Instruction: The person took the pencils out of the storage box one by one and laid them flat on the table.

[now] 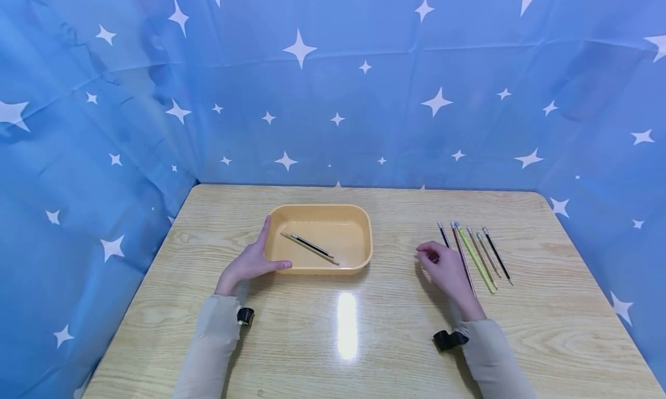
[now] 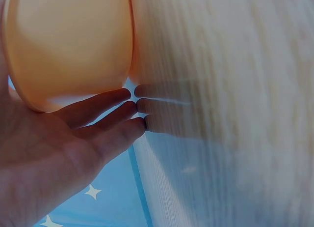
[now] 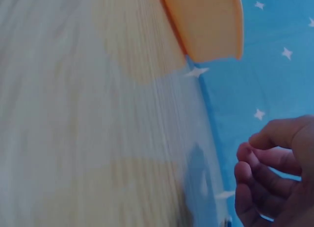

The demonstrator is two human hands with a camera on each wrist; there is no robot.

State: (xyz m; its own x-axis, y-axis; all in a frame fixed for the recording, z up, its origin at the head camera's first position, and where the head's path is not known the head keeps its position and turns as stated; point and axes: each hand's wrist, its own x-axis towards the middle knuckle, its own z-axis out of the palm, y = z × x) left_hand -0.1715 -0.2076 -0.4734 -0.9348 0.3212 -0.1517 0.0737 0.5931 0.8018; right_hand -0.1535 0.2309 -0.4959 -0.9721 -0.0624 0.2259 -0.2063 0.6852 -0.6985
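My left hand rests at the left end of a shallow orange-yellow tray. The thumb lies along its near rim, and straight fingers run beside the tray wall down to the tabletop. Inside the tray a black pencil and a wood-coloured pencil lie slanted side by side. Over the table to the right, my right hand has loosely bent fingers, thumb close to the index fingertip, with nothing visible between them. It is just left of a row of pencils, partly covering the nearest ones.
The row on the wooden table includes a maroon pencil, a yellow-green pencil, wood-coloured pencils and a black pencil. Blue star-patterned cloth surrounds the table's back and sides.
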